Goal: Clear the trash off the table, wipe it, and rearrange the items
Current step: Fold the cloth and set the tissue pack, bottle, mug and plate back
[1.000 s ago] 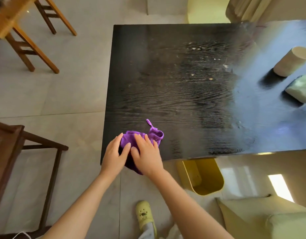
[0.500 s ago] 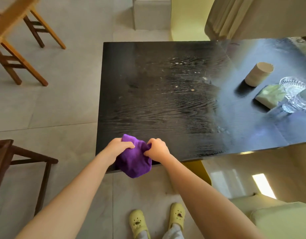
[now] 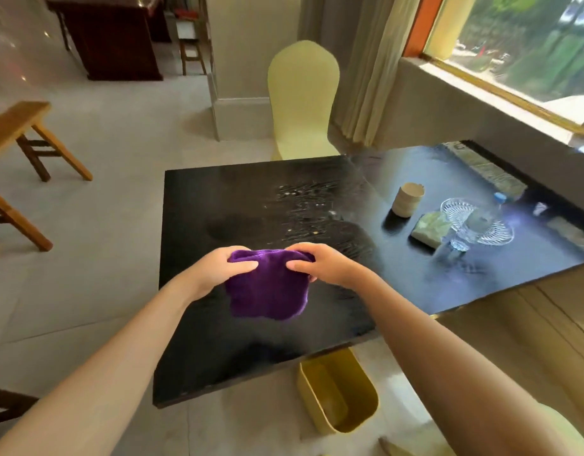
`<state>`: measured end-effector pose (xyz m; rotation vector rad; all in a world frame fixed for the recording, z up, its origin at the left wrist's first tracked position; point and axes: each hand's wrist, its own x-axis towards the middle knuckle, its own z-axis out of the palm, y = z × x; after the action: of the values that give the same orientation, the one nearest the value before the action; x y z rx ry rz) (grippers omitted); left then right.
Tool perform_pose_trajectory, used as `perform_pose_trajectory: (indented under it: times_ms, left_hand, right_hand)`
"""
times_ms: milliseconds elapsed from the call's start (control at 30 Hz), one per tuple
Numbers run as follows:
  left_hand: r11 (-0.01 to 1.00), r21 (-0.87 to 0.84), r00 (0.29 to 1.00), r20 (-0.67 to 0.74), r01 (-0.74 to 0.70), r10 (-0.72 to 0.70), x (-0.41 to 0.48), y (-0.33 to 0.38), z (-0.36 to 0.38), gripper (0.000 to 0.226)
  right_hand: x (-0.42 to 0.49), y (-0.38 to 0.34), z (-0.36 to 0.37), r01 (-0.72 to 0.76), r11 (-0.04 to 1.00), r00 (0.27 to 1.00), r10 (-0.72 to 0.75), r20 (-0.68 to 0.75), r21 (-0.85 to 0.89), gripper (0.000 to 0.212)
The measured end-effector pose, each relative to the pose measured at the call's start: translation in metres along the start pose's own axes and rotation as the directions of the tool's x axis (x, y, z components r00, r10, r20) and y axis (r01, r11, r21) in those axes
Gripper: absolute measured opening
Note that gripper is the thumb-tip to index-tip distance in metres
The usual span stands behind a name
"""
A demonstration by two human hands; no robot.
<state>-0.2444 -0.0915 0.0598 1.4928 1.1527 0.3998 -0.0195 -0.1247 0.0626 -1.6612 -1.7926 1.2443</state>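
Observation:
A purple cloth [image 3: 267, 287] hangs in the air above the near part of the black table [image 3: 218, 205]. My left hand [image 3: 223, 266] grips its upper left edge and my right hand [image 3: 320, 263] grips its upper right edge, so the cloth droops between them. Small pale crumbs [image 3: 303, 209] are scattered on the dark wood beyond my hands. At the right of the table stand a beige cup [image 3: 407, 199], a pale green packet [image 3: 430, 229] and clear glass dishes [image 3: 478, 225].
A yellow bin [image 3: 340, 393] sits on the floor under the table's near edge. A chair with a yellow cover [image 3: 302, 100] stands at the far side. Wooden stools [image 3: 27, 149] are on the left. A window ledge [image 3: 501, 93] runs along the right.
The cloth was pressed flat at the table's near left edge, then bunched; both hands have since raised it off the table and spread it. My view has tilted up.

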Motion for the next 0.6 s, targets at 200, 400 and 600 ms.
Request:
perform_pose_trajectory:
  times_ms: [200,400,600]
  left_hand:
    - [0.977,0.051,0.978,0.029,-0.209,0.207,0.018,0.093,0.02,0.013]
    - [0.934,0.041,0.933,0.064,-0.356,0.353,0.04,0.17,0.064,0.011]
    - [0.906,0.068,0.902,0.153,-0.417,0.403,0.074,0.225,0.129,0.009]
  right_hand:
    - [-0.054,-0.024,-0.097,0.039,0.993,0.989,-0.054,-0.137,-0.112,0.032]
    - [-0.108,-0.005,-0.176,-0.003,0.975,0.949,-0.068,-0.309,-0.222,0.02]
    - [-0.149,0.038,-0.234,-0.046,0.987,0.936,-0.012,-0.352,-0.155,0.021]
